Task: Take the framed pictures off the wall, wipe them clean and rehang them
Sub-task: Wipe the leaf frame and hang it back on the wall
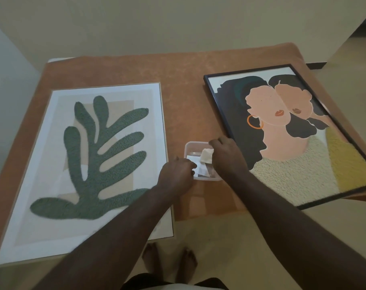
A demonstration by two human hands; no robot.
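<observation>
Two framed pictures lie flat on an orange-covered table (182, 80). The light-framed green leaf picture (90, 155) is on the left, and the black-framed picture of two faces (286, 130) is on the right. Between them sits a small clear plastic container (189, 146) holding white and cream cloth pieces. My left hand (175, 174) pinches a white cloth piece (201, 170) at the container's left side. My right hand (226, 153) grips a cream cloth piece (207, 155) over the container.
Both pictures overhang the table's near edge slightly. A plain beige wall (178, 24) rises behind the table. My bare feet (169, 260) stand on the pale floor below the near edge. A dark opening shows at the far right.
</observation>
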